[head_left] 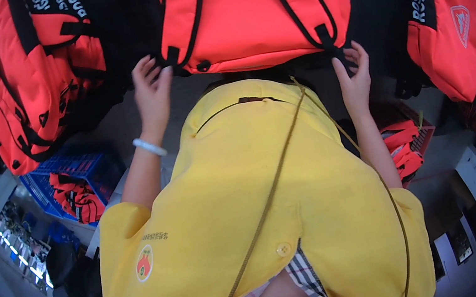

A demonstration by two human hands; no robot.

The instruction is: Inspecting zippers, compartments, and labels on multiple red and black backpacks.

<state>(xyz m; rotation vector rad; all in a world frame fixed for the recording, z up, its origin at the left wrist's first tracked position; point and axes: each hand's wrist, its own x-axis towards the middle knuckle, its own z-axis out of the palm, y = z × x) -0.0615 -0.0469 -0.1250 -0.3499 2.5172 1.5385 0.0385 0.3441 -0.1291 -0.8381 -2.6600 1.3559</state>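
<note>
A bright orange-red backpack (247, 19) lies in front of me at the top of the view, its two black-edged shoulder straps facing up. At its lower left corner, my left hand (154, 96) has thumb and fingers closed on a dark strap end. My right hand (354, 78) pinches the black webbing at the opposite lower corner. Both hands sit level with the backpack's bottom edge, with its body between them. The small pieces inside the fingers are partly hidden.
More orange-red and black backpacks (25, 78) are piled at the left, and another backpack (445, 42) stands at the right. Below the left pile, a blue plastic crate (44, 189) holds orange-red pieces. A reddish crate (426, 137) with similar pieces is beyond my right forearm.
</note>
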